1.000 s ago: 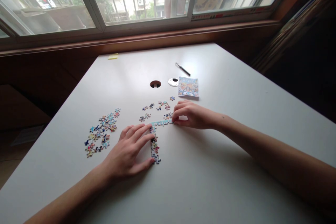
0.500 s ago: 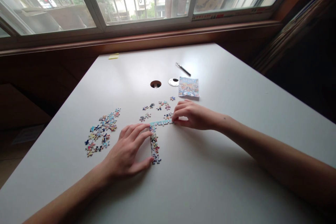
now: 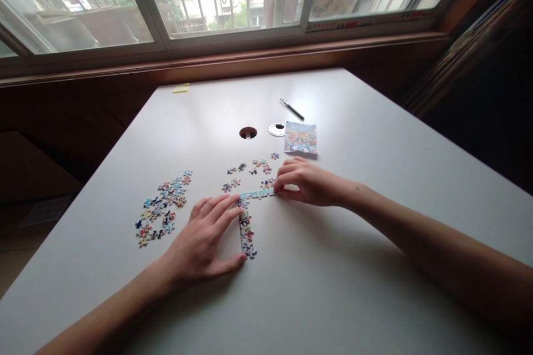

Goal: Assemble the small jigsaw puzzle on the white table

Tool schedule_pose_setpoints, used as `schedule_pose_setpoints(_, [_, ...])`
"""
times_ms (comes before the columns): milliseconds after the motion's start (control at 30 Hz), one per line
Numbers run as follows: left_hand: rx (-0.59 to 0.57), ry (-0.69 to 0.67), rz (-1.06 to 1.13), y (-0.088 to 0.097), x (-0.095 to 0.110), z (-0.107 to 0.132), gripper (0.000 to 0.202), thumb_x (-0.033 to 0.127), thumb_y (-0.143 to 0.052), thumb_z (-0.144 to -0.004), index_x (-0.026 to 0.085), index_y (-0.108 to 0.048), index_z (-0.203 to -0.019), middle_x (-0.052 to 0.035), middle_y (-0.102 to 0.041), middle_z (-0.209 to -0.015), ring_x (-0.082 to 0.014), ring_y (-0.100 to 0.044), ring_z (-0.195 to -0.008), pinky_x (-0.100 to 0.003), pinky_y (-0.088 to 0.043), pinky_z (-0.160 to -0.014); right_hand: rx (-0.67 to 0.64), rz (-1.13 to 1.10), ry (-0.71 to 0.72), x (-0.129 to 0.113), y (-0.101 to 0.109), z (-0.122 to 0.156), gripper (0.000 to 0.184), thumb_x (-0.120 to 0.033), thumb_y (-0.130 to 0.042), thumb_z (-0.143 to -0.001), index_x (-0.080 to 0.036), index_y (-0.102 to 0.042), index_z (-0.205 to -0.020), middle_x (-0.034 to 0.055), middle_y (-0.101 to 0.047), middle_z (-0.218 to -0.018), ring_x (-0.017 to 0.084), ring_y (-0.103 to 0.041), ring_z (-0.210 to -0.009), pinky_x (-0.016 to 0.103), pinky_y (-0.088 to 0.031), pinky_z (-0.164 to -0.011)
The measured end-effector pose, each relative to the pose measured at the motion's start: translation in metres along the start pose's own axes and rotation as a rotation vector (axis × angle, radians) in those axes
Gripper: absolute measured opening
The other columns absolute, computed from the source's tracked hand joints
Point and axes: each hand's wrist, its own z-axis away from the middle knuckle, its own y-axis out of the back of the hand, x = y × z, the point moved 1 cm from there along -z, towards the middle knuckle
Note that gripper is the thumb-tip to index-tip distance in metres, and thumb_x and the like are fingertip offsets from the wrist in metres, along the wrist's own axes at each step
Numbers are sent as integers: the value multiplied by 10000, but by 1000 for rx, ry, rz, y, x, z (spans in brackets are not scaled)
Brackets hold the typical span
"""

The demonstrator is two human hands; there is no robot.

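An L-shaped run of joined puzzle pieces (image 3: 246, 227) lies on the white table (image 3: 333, 266). My left hand (image 3: 204, 241) rests flat beside its vertical strip, fingers stretched out and touching the corner and lower end. My right hand (image 3: 306, 182) has its fingers curled and pinched at the right end of the light-blue top strip (image 3: 256, 194); I cannot make out whether a piece is in them. A few loose pieces (image 3: 250, 169) lie just beyond the strip.
A heap of loose puzzle pieces (image 3: 162, 208) lies to the left. Farther back are a picture card (image 3: 300, 138), a round cable hole (image 3: 248, 132), its white cap (image 3: 276, 129), a pen (image 3: 291, 108) and a yellow note (image 3: 180, 88). A window spans the back.
None beyond a slight shift of the camera; both hands stay where they were.
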Motion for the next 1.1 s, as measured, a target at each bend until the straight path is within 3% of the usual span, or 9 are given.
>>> schedule_pose_setpoints(167, [31, 21, 16, 1, 2, 0, 579, 404, -619, -816, 222, -449, -1339, -107, -404, -1505, -338, -355, -1368, -507, -282, -1113, 91, 24, -63, 7, 2, 2, 130, -189, -587, -878, -221, -713, -877, 30, -706, -845, 183, -602, -818, 359, -395, -843])
schedule_pose_setpoints(367, [53, 28, 17, 1, 1, 0, 487, 360, -586, -846, 226, -457, -1296, -103, -423, -1480, -321, -365, -1353, -487, -300, -1101, 319, 74, -342, 37, 12, 11, 184, -163, -573, -824, -203, -740, -891, 42, -721, -857, 198, -624, -806, 352, -466, -787])
schedule_pose_setpoints(600, [57, 25, 14, -1, 0, 1, 450, 358, -571, -862, 238, -455, -1281, -101, -432, -1472, -320, -376, -1342, -488, -306, -1092, 157, 29, -464, 49, 16, 15, 191, -188, -602, -768, -225, -755, -876, 28, -730, -879, 201, -648, -828, 331, -495, -764])
schedule_pose_setpoints(800, [62, 22, 17, -1, -1, 1, 452, 354, -576, -862, 245, -457, -1284, -101, -436, -1468, -324, -384, -1335, -487, -308, -1086, 50, 8, -445, 39, 17, 11, 194, -236, -596, -806, -211, -736, -939, 47, -719, -891, 197, -626, -814, 328, -474, -749])
schedule_pose_setpoints(1100, [50, 21, 9, 0, 0, 1, 431, 359, -563, -874, 240, -463, -1276, -101, -434, -1470, -318, -379, -1341, -489, -308, -1085, 3, -1, -420, 35, 14, 11, 168, -246, -597, -825, -217, -710, -946, 36, -685, -836, 190, -605, -807, 309, -411, -746])
